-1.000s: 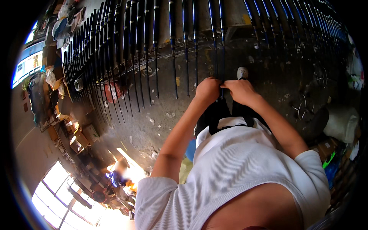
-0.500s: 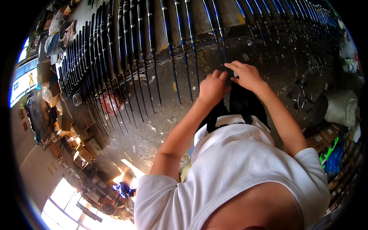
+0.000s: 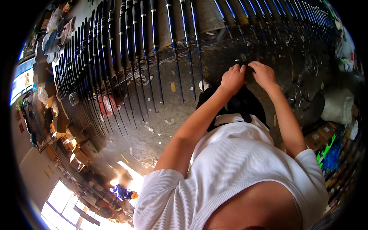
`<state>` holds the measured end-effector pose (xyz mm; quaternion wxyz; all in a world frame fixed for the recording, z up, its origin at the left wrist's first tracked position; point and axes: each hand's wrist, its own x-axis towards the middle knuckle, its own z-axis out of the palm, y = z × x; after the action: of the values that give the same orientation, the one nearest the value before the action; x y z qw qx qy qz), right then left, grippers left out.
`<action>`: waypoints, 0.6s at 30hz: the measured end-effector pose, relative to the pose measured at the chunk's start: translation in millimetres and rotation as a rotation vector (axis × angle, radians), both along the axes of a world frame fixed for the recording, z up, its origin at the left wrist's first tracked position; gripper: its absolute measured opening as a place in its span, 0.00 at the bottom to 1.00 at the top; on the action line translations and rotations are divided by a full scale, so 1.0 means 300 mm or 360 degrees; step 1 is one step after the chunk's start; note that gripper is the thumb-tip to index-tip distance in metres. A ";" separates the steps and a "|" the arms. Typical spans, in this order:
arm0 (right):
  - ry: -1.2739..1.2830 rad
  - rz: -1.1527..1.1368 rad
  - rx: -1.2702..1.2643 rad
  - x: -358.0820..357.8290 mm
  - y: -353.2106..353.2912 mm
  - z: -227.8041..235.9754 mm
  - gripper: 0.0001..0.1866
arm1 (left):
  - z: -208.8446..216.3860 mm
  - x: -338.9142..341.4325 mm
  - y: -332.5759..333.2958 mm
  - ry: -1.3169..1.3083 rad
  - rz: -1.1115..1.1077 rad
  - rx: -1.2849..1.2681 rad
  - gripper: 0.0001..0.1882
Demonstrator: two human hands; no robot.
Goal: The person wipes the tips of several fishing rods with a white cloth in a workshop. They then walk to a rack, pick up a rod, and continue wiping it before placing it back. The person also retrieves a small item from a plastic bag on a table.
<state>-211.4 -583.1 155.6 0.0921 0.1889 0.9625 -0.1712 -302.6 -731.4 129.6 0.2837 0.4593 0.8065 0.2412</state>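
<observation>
Long fishing rods (image 3: 174, 46) with dark handles and blue shafts hang side by side in a row, thin ends toward me. Just beyond the lower ends of some blue rods (image 3: 231, 28) are my two hands, held close together over my dark trousers. My left hand (image 3: 233, 80) has its fingers bent and drawn together. A small gap away, my right hand (image 3: 264, 76) curls its fingers inward toward the left one. Anything thin between the fingertips is too dark and small to make out.
Litter dots the concrete floor (image 3: 153, 132). A red bag (image 3: 108, 104) lies behind the rods at left; cardboard boxes (image 3: 81, 156) are stacked further left. At right stand a pale sack-like container (image 3: 337, 106) and more boxes (image 3: 320, 136). Another person (image 3: 123, 188) is at lower left.
Both hands have shifted to the right. My right hand's fingers, stretched toward the left hand before, are now curled, and the hands are slightly further apart. The view has shifted a little.
</observation>
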 end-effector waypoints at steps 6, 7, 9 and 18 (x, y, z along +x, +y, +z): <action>0.0213 -0.0002 -0.0258 -0.032 -0.153 0.102 0.17 | 0.118 -0.066 -0.262 0.0237 0.0282 0.0191 0.21; 0.0240 0.0032 -0.0365 -0.046 -0.201 0.100 0.17 | 0.143 -0.088 -0.315 0.0299 0.0366 0.0099 0.19; 0.0272 0.0197 -0.0489 -0.081 -0.302 0.064 0.18 | 0.153 -0.125 -0.407 0.0452 0.0502 -0.0037 0.16; -0.0195 0.0567 -0.0665 -0.142 -0.493 -0.020 0.19 | 0.043 -0.093 -0.547 0.0043 0.0141 -0.0497 0.20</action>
<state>-254.0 -731.0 149.6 0.2159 0.0037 0.9170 -0.3353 -330.6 -895.6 142.6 0.3299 0.3769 0.8573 0.1191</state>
